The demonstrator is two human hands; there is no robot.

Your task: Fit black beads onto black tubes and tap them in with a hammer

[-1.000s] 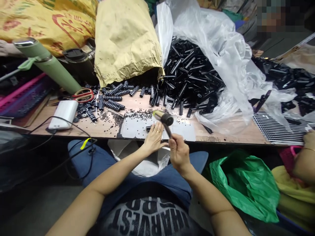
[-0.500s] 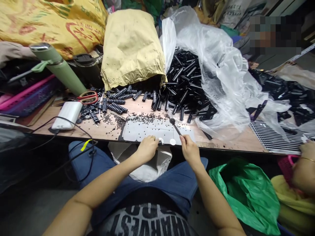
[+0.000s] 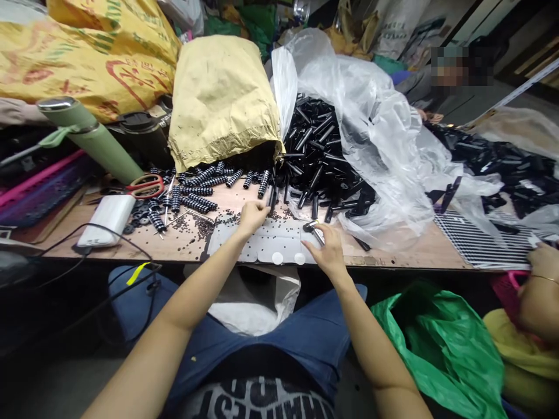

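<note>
My left hand [image 3: 252, 213] reaches forward over the table, fingers pinched at a black tube [image 3: 271, 196] near the edge of the black tube pile [image 3: 318, 157]. My right hand [image 3: 326, 249] lies on a small hammer [image 3: 312, 228] that rests on the grey perforated plate [image 3: 262, 244]; its fingers curl loosely over the handle. Tiny black beads [image 3: 205, 224] are scattered beside the plate. Ribbed black-and-white springs [image 3: 196, 192] spill from a tan paper sack [image 3: 222, 99].
A green flask [image 3: 87, 137], red scissors [image 3: 146, 185] and a white power bank [image 3: 107, 218] sit at left. Clear plastic sheeting [image 3: 384, 134] covers tubes at right. A green bag [image 3: 441, 343] hangs below. Another person's hand [image 3: 539, 265] is at far right.
The hammer was raised in my right hand, then lowered onto the plate. My left hand left the plate's near edge and reached forward to the tubes.
</note>
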